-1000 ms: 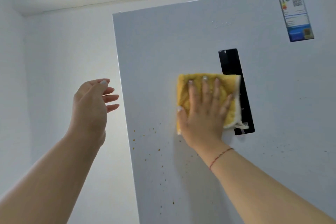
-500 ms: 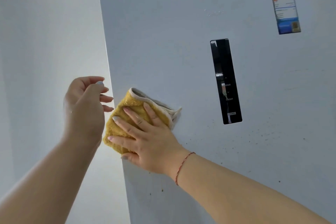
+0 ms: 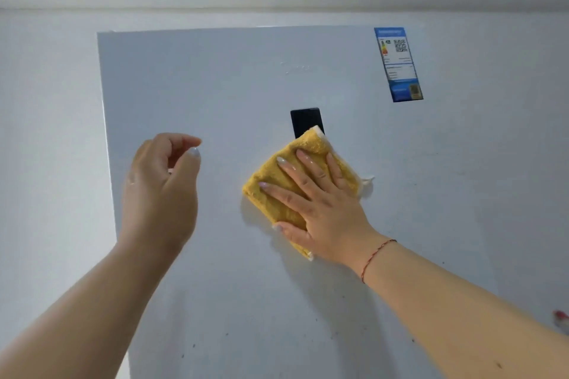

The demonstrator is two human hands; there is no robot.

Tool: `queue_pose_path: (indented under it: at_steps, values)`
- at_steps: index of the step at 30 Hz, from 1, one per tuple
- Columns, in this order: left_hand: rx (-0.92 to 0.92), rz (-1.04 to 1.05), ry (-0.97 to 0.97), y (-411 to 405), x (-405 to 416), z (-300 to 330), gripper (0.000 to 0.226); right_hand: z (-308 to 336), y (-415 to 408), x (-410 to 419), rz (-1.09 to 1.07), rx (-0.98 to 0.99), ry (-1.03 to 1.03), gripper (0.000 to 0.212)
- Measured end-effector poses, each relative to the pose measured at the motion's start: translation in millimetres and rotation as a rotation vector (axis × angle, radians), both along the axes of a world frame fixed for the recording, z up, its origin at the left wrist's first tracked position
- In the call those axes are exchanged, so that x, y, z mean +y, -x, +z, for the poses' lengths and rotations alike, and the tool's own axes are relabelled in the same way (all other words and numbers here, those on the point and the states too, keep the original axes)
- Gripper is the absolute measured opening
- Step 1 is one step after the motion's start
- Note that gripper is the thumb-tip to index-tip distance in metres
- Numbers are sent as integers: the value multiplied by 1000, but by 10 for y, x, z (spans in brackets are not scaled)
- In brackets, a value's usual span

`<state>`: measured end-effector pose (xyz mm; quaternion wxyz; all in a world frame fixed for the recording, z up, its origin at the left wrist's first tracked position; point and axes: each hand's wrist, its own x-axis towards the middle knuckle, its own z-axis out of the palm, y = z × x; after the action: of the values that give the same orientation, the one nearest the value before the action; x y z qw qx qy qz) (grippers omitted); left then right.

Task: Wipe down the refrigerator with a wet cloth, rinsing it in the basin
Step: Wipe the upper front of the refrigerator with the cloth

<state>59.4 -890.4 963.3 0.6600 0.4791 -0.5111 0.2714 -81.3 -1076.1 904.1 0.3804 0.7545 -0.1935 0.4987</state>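
The white refrigerator door (image 3: 234,77) fills the view. My right hand (image 3: 323,209) lies flat with fingers spread on a folded yellow cloth (image 3: 277,181), pressing it against the door. The cloth covers the lower part of the black control panel (image 3: 304,120). My left hand (image 3: 160,191) hovers in front of the door's left part, fingers loosely curled, holding nothing. A few small dark specks mark the door below my arms. The basin is not in view.
A blue energy label (image 3: 398,64) is stuck near the door's top right. The door's left edge (image 3: 106,138) meets a white wall (image 3: 46,148). The ceiling line runs above the refrigerator.
My right hand has swept the cloth from the door's left edge back to the right, onto the black panel. The view has shifted, so the door sits lower and more central.
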Motion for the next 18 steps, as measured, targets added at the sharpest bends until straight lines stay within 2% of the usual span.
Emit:
queue_pose_path:
  at_steps: [2, 6, 12, 14, 18]
  values:
    - [-120, 79, -43, 114, -126, 56, 22, 153, 238, -181, -43, -100, -89, 61]
    - [-326, 184, -93, 326, -357, 163, 38, 325, 715, -557, -133, -274, -270, 64]
    - [-462, 279, -138, 516, -674, 340, 46, -28, 935, -732, -93, -646, -566, 68]
    - [-460, 289, -131, 575, -751, 401, 49, -184, 811, -665, -95, -639, -533, 66]
    - [-453, 295, -105, 669, -873, 505, 43, -180, 512, -439, -65, -459, -395, 63]
